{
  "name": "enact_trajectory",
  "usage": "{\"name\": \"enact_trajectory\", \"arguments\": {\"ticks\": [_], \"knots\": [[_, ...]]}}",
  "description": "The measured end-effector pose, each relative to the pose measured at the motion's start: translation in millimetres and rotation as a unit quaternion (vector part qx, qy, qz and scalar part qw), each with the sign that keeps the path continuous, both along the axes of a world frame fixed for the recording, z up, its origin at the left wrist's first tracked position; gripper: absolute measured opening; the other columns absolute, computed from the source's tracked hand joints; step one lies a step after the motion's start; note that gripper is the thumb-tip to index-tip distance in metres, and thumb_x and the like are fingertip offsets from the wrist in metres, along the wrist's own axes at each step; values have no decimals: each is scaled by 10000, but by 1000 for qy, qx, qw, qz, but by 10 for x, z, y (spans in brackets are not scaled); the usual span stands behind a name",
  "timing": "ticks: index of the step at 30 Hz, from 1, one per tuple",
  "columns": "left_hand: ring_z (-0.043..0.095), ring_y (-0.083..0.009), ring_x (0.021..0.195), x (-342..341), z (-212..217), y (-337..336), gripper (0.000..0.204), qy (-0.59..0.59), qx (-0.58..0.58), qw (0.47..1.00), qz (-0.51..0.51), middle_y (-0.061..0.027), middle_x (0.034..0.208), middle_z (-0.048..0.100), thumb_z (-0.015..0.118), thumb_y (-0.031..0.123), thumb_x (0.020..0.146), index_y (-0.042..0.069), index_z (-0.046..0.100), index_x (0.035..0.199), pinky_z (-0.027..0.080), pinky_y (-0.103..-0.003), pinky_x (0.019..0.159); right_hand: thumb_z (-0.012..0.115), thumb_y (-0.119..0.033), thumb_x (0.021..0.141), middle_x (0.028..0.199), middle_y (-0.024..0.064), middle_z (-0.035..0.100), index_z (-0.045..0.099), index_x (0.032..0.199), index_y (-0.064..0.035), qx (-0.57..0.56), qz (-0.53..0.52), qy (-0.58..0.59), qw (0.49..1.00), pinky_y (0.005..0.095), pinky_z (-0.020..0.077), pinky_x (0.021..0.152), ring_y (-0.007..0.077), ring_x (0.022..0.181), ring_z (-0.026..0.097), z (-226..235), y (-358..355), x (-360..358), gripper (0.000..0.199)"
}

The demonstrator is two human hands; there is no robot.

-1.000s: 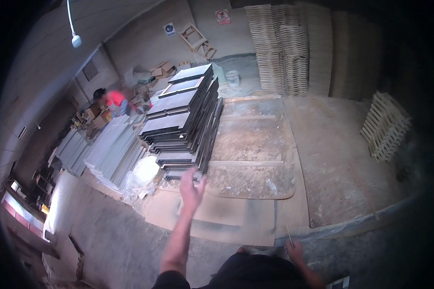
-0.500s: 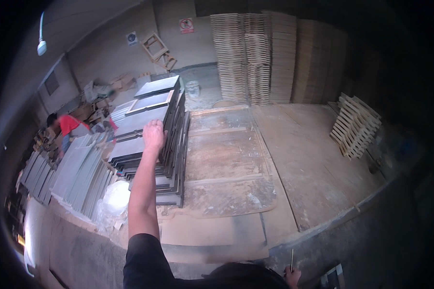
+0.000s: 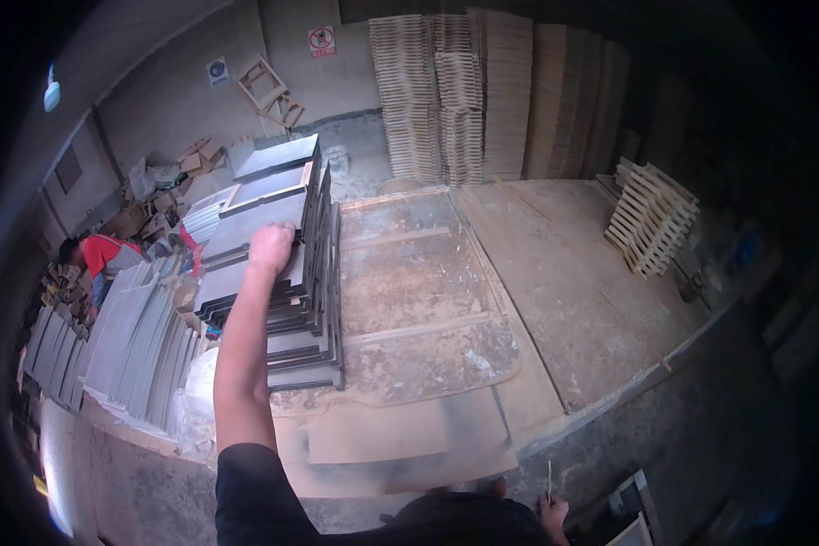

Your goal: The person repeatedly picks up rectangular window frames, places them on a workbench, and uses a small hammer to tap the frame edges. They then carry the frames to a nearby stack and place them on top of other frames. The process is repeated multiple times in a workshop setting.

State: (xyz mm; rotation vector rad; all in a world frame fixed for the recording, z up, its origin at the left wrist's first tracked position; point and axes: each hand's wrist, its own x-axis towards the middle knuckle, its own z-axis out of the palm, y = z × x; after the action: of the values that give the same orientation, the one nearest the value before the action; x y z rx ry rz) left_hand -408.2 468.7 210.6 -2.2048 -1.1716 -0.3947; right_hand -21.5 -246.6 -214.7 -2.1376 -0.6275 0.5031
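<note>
Curled fingers are showing on the left hand (image 3: pixel 271 247), right at the tall stack of flat, grey, black-edged panels (image 3: pixel 300 344) standing ahead; whether they're gripping one, I can't tell! Below, the right hand (image 3: pixel 553 515) is pinching a thin, pale, straight stick (image 3: pixel 549 475).

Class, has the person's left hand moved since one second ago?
Yes: the left hand has moved forward, from the near end of the stack of dark-edged panels to its right edge.

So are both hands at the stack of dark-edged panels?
No, only the left hand is at the stack; the right hand is away from it, holding a thin stick.
</note>
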Motion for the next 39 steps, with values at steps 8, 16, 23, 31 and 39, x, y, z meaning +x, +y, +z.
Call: {"name": "enact_trajectory", "arguments": {"ticks": [8, 16, 23, 31, 39], "knots": [[717, -310, 795, 192, 11, 41, 143, 72, 31, 996, 31, -144, 817, 721, 536, 132, 891, 72, 666, 879, 571, -432, 713, 691, -254, 898, 554, 67, 620, 717, 743, -14, -9, 28, 53, 998, 325, 501, 531, 132, 508, 612, 83, 313, 3, 287], [725, -307, 728, -26, -54, -12, 106, 53, 33, 998, 2, -158, 796, 725, 563, 87, 855, 62, 663, 830, 578, -429, 655, 700, -257, 909, 535, 46, 612, 708, 727, -6, 23, 70, 18, 997, 306, 495, 504, 111, 489, 605, 200, 582, -30, 310], [719, -309, 898, -436, 19, -1028, 186, 47, 35, 998, -20, -181, 1003, 712, 568, 94, 862, 2, 631, 1011, 584, -399, 697, 672, -231, 915, 523, 46, 598, 700, 712, 2, -2, 89, 29, 996, 311, 481, 491, 111, 482, 593, 27, 718, 148, 310], [704, -306, 1041, -1112, -114, -2243, 433, -6, 87, 993, -79, -150, 1169, 714, 683, 45, 778, 19, 646, 1209, 571, -412, 815, 646, -238, 962, 552, 31, 609, 673, 708, -6, 33, 210, 49, 976, 294, 485, 503, 98, 505, 596, 252, 1429, 331, 345], [674, -324, 1081, -1382, -525, -2672, 458, -191, 190, 963, 21, -144, 1226, 687, 734, 57, 809, 22, 627, 1253, 531, -430, 913, 632, -212, 978, 608, 36, 641, 669, 743, -11, 40, 259, 151, 953, 285, 489, 509, 96, 527, 602, 523, 1823, 266, 311]]}}
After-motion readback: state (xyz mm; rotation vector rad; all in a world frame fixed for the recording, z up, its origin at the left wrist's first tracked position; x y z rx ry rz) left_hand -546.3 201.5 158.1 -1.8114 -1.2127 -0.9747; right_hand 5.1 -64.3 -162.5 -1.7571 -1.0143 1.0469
